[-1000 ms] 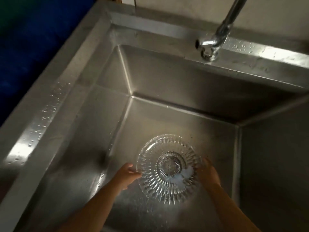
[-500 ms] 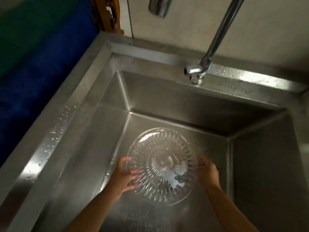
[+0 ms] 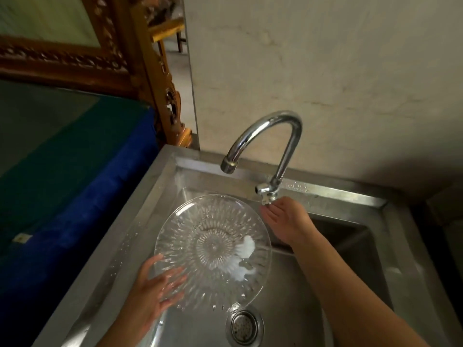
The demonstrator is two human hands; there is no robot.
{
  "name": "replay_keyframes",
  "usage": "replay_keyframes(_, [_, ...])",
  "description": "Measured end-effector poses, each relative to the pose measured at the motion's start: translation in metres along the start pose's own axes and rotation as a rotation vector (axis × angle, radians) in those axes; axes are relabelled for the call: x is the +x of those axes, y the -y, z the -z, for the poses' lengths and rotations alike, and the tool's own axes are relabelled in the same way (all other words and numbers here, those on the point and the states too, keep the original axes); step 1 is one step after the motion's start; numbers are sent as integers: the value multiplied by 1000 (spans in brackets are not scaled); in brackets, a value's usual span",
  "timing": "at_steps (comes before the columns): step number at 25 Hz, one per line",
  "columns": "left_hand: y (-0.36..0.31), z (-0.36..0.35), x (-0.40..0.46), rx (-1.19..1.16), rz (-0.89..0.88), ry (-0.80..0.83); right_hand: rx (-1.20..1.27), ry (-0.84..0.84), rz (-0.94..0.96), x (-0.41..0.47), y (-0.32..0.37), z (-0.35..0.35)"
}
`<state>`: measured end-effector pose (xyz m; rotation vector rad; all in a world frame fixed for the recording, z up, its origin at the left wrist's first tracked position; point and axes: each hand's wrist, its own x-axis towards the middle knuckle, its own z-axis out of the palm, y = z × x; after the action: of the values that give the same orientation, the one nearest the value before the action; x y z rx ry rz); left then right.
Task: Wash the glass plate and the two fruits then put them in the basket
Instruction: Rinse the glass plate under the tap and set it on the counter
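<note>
The clear cut-glass plate (image 3: 213,246) is held tilted over the steel sink (image 3: 350,195), below the spout, with a smear of white foam right of its centre. My left hand (image 3: 147,299) grips its lower left rim, thumb on top and fingers showing through the glass from underneath. My right hand (image 3: 285,221) is off the plate and reaches up to the tap handle (image 3: 265,194) at the faucet's base, its fingertips touching it from below. No water is running from the spout. The two fruits and the basket are out of view.
The curved chrome faucet (image 3: 275,126) rises from the back rim of the sink. The drain strainer (image 3: 244,326) sits in the basin below the plate. A blue and green covered surface (image 3: 75,184) lies left of the sink, with a carved wooden frame (image 3: 150,71) behind it.
The plate has been lifted from low in the basin up toward the spout. My right hand let go of its rim and reached to the tap handle; my left hand alone holds it.
</note>
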<state>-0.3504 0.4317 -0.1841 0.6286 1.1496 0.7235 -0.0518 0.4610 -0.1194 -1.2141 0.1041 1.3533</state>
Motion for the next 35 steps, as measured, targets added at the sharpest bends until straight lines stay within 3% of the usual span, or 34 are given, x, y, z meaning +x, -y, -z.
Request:
replay_keyframes(3, [-6,3,-7,1,-24,-8,65,-24,-68,-7,8,-19])
replay_keyframes(8, [1,-2,-7,-1,-12,-6,-29,16,-30,-3,50,-58])
replay_keyframes(12, [9,-10,-13,25,37,57,-876,38,106,-22,11,-8])
replay_keyframes(14, [-8,-15,-16,121,-15,37,-1013,5,99,-26,-24,32])
replay_keyframes(17, [-64,-19,-18,463,-249,-31,-735,3,28,-26,-67,51])
replay_keyframes(20, [-128,-30,-33,837,-500,-1,-304,153,-162,-24,-104,25])
replay_keyframes(22, [-158,-41,-43,1037,-604,-22,-242,165,-217,-22,-124,7])
replay_keyframes(24, [-174,-46,-47,1106,-565,-64,-316,149,-193,-29,-131,-2])
replay_keyframes(27, [-163,-30,-41,970,-321,-141,-408,116,-134,-42,-105,11])
replay_keyframes(30, [-104,-7,-32,609,6,-49,-685,115,-6,-51,-53,30])
replay_keyframes(33, [-37,-8,-19,318,71,38,-1000,136,278,-55,-14,34])
replay_keyframes(35, [-6,-19,-11,154,74,85,-1086,167,479,-60,-2,32])
